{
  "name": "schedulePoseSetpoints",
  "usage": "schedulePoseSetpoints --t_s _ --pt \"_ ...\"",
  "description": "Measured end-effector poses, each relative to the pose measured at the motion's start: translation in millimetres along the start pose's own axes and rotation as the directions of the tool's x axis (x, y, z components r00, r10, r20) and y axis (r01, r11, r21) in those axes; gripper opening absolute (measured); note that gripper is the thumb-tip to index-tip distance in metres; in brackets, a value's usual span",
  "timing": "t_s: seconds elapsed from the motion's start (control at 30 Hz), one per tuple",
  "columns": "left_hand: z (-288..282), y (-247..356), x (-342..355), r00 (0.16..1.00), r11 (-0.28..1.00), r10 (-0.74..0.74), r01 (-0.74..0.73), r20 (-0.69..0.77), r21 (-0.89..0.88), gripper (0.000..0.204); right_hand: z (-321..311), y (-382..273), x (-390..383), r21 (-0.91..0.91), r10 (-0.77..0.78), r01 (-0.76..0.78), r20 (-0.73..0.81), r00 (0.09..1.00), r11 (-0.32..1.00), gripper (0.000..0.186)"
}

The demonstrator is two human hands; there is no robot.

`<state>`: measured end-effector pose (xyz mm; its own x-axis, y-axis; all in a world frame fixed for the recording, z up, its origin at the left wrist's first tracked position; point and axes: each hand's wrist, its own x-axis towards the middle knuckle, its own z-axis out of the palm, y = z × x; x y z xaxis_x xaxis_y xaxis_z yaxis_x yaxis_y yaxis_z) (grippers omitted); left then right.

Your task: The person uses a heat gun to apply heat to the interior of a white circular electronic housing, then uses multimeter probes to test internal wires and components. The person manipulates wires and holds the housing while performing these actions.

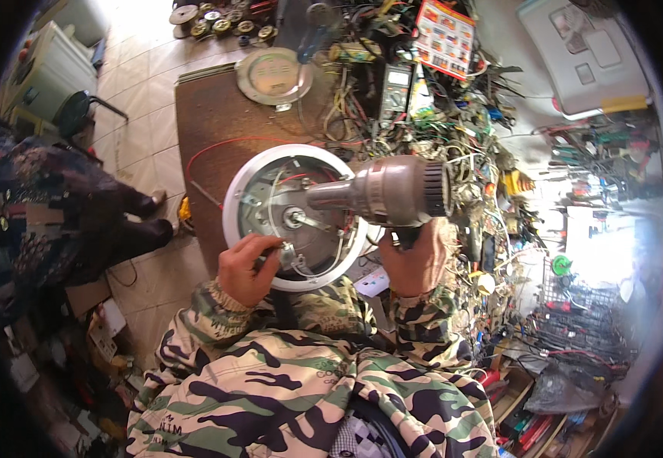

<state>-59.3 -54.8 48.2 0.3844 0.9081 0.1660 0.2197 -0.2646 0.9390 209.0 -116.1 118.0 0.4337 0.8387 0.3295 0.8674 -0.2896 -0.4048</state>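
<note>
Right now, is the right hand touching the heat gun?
Touching: the head view shows the right hand wrapped around the handle of the heat gun.

We count one hair dryer (392, 189), one white-rimmed round housing (258, 215) and one table (208, 111). We see one multimeter (396, 93), one round plate (274, 75) and one red-edged sheet (444, 40); the tangled wires (340, 114) we cannot count.

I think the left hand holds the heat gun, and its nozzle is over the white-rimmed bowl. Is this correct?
Not quite: the head view shows the right hand holding the heat gun. Its nozzle is indeed over the white-rimmed bowl.
</note>
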Motion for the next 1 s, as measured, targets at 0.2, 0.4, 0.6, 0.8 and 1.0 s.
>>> schedulePoseSetpoints --t_s 0.2,0.4,0.6,0.8,1.0 --pt "0.1 19.2 2.1 0.993 0.997 -0.080 0.078 0.088 0.027 0.022 -9.4 -4.2 -9.3 0.216 0.177 -0.191 0.084 0.981 0.957 0.046" --pt "28.7 54.4 2.0 0.921 0.959 -0.046 0.150 0.386 -0.242 0.059 -5.7 -36.9 -36.9 0.372 -0.027 -0.041 0.177 0.984 0.927 0.058" --pt "39.5 51.7 -9.5 0.972 0.722 -0.161 0.233 0.169 -0.652 0.059 1.4 -50.5 -35.9 0.579 -0.501 0.347 0.125 0.856 0.738 0.072" --pt "3.8 34.8 -10.2 0.997 0.583 -0.082 0.060 0.014 -0.811 0.049 7.7 34.0 -32.5 0.592 -0.412 0.243 0.165 0.896 0.768 0.023" --pt "-36.3 86.2 11.3 0.992 0.523 -0.084 -0.041 -0.100 -0.851 0.049 78.3 187.6 -57.2 0.073 0.377 -0.474 0.506 0.776 0.877 0.030"
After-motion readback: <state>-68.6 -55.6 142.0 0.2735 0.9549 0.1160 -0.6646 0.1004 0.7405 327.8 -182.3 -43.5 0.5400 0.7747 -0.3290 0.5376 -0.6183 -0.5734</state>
